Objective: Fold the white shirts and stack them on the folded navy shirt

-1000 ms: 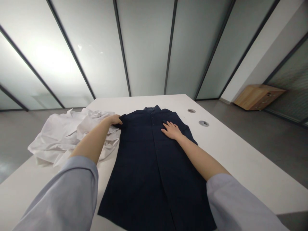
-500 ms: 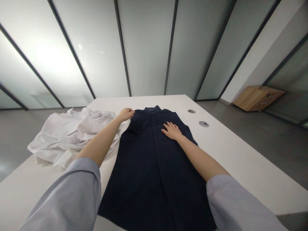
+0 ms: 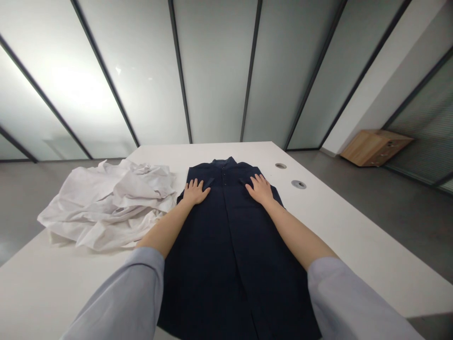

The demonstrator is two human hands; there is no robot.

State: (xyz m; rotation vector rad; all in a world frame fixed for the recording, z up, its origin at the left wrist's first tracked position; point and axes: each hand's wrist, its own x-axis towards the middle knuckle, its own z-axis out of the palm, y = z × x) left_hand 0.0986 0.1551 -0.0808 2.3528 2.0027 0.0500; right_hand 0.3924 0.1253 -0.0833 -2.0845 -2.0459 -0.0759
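A dark navy buttoned shirt [image 3: 226,245] lies flat on the white table [image 3: 354,236], collar at the far end, sleeves folded in. My left hand [image 3: 195,191] rests flat on its left shoulder area with fingers spread. On the right shoulder area my right hand [image 3: 261,188] also lies flat, fingers apart. Neither hand holds anything. Both forearms stretch out over the shirt's body.
A crumpled heap of white garments [image 3: 106,208] lies on the table just left of the navy shirt. Two round cable holes [image 3: 290,175] sit in the table at the far right. A wooden cabinet [image 3: 375,147] stands on the floor by the glass walls.
My left hand carried the shirt's left sleeve inward over the body, let it go and now lies flat on the shoulder. My right hand slid slightly further up.
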